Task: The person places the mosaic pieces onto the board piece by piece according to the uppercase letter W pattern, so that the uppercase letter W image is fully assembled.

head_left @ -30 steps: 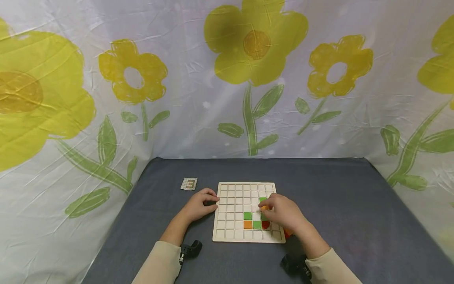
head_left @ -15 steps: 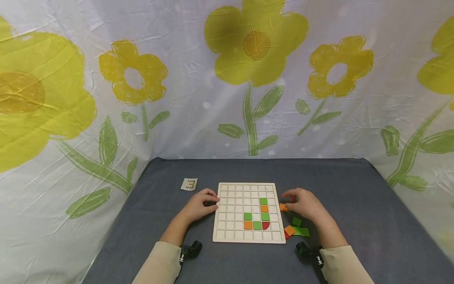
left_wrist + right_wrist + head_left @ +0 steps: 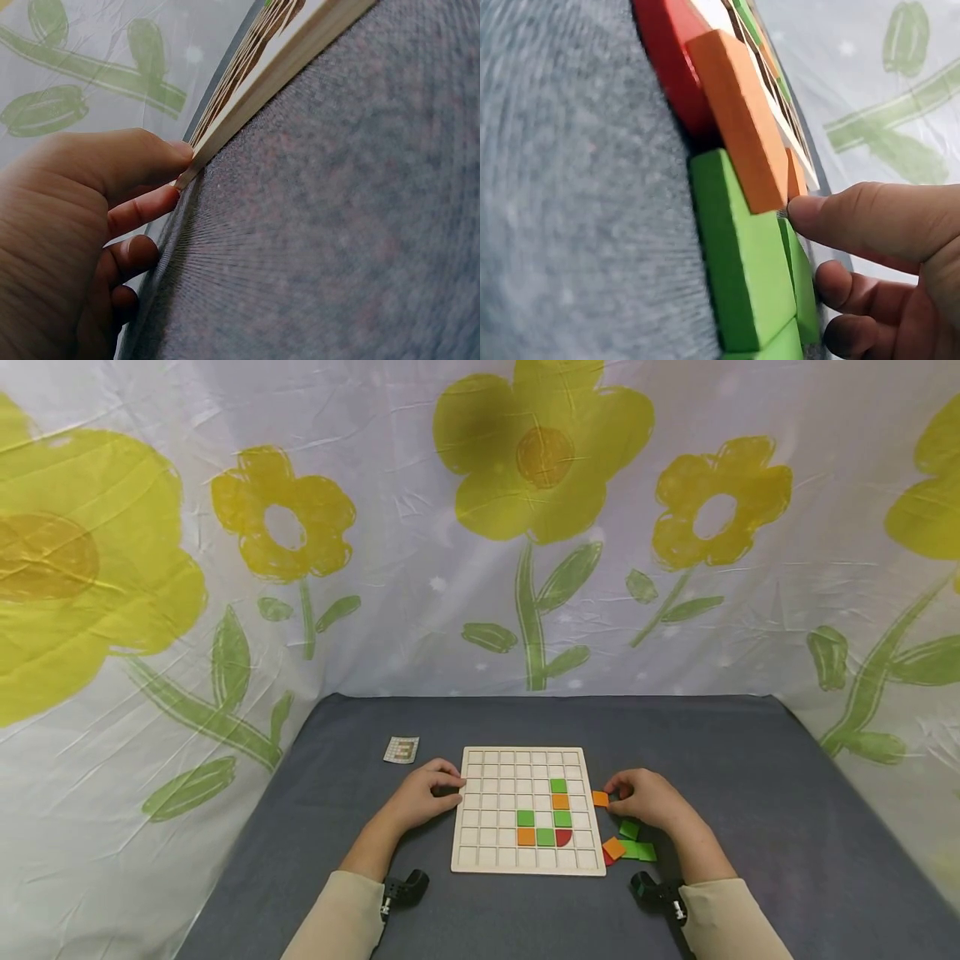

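Observation:
A pale wooden grid board (image 3: pixel 491 814) lies on the dark cloth, with green, orange and red pieces set in its lower right cells. My left hand (image 3: pixel 423 795) pinches the board's left edge between thumb and forefinger; the left wrist view shows the thumb (image 3: pixel 161 154) on its rim. To the right of the board, my right hand (image 3: pixel 651 799) has thumb and forefinger at the sides of an orange square tile (image 3: pixel 600 798), pinching it. In the right wrist view that tile (image 3: pixel 796 176) is mostly hidden behind a nearer orange tile (image 3: pixel 742 120).
Below the right hand lie loose pieces: green tiles (image 3: pixel 637 851), another green tile (image 3: pixel 629 830), an orange tile (image 3: pixel 613 847) and a partly covered red piece (image 3: pixel 607 860). A small printed pattern card (image 3: pixel 401 750) lies beyond the left hand. A flowered curtain (image 3: pixel 405 610) rises behind the table.
My right hand has left the board's orange and green pieces, moved right, and come down at the loose orange tile. My left hand stays at the board's edge.

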### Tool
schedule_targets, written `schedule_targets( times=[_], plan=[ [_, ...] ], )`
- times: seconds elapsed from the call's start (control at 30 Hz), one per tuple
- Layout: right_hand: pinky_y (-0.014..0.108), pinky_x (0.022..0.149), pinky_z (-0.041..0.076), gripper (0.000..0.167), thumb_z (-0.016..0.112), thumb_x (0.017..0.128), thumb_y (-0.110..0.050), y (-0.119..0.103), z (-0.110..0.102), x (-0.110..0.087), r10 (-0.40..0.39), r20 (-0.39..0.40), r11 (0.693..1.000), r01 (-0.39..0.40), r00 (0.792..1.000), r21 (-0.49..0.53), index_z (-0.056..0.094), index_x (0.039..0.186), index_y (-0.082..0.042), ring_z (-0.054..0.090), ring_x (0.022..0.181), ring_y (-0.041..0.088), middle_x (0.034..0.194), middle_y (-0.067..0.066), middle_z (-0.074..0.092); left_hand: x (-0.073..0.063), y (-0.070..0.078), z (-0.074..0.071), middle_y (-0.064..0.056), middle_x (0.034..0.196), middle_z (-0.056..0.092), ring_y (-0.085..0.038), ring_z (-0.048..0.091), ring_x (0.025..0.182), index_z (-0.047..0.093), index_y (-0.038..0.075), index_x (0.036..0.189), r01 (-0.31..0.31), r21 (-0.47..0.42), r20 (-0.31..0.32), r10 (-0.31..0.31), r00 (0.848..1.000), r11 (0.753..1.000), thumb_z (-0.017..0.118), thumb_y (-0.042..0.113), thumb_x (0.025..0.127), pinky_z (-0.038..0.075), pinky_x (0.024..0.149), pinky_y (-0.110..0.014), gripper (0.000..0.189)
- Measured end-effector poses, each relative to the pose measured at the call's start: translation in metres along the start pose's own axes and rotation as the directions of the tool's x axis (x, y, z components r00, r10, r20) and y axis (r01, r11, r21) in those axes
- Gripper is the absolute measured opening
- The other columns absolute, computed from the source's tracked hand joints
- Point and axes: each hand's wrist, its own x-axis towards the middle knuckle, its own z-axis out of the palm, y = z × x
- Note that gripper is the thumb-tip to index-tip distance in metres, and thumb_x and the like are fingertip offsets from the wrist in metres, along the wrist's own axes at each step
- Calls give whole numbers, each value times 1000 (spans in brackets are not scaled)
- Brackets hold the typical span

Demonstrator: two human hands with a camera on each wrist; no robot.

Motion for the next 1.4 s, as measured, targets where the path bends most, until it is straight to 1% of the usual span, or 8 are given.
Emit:
schedule_targets(
  times=[0.17, 0.43, 0.53, 0.67, 0.9, 1.07, 1.23, 1.4],
  plan=[
    [35, 62, 40, 18, 81, 84, -12, 1, 0, 0, -4, -10, 1000, 4, 1000, -4, 74, 100, -8, 48, 69, 20, 80, 3, 54, 0, 0, 0, 6, 115, 61, -12, 56, 90, 79, 11, 115, -7, 5, -2, 7, 1000, 1000, 79, 14, 92, 49, 81, -35, 23],
    [36, 63, 39, 21, 77, 85, -9, -3, -3, -2, 13, -41, 1000, -13, 999, -2, 73, 105, -5, 48, 70, 20, 83, 5, 54, 0, 0, 0, 5, 115, 61, -12, 56, 92, 79, 10, 115, -3, 4, 2, 3, 1000, 1000, 79, 14, 92, 50, 82, -35, 23],
    [36, 62, 39, 21, 76, 87, -9, -5, -4, -1, 14, -52, 1000, -13, 999, 24, 73, 107, -3, 47, 69, 21, 82, 5, 53, 0, 1, 0, 5, 115, 61, -12, 56, 92, 79, 10, 115, -1, 6, 1, 1, 1000, 1000, 79, 14, 92, 50, 82, -35, 23],
    [36, 60, 38, 23, 76, 90, -10, -11, -8, 0, -3, -69, 998, 7, 998, 64, 72, 111, -2, 46, 66, 20, 82, 6, 52, 0, 2, 0, 4, 115, 61, -12, 56, 90, 79, 10, 116, -3, 16, -3, 3, 1000, 1000, 79, 14, 92, 49, 80, -34, 24],
    [34, 56, 37, 23, 76, 91, -11, -29, -10, -2, -44, -89, 994, 52, 995, 94, 73, 113, -3, 43, 63, 19, 83, 6, 50, 1, 3, -1, 2, 116, 62, -13, 57, 91, 79, 9, 116, -12, 8, 2, 12, 1000, 1000, 79, 14, 92, 50, 81, -35, 24],
    [33, 57, 36, 20, 76, 91, -14, -45, -5, 1, -76, -61, 993, 81, 995, 90, 73, 110, -6, 39, 60, 17, 79, 5, 48, 0, 4, -2, 2, 115, 62, -13, 57, 91, 79, 9, 115, -20, 7, -1, 20, 1000, 1000, 79, 13, 92, 50, 81, -35, 24],
    [34, 59, 33, 17, 75, 90, -13, -62, 2, 6, -104, -31, 992, 106, 994, 72, 74, 107, -8, 32, 59, 16, 75, 3, 44, -1, 4, -1, 3, 117, 61, -13, 57, 93, 78, 9, 118, -4, -4, 17, 4, 1000, 1000, 78, 14, 93, 51, 82, -35, 25],
    [33, 59, 30, 17, 74, 86, -12, -78, 11, 11, -134, 1, 989, 133, 991, 64, 75, 104, -11, 30, 60, 15, 79, 3, 44, -1, 4, -1, 2, 118, 61, -14, 58, 95, 78, 8, 118, 11, -1, 11, -11, 1000, 1000, 78, 13, 93, 51, 84, -36, 26]
  ],
)
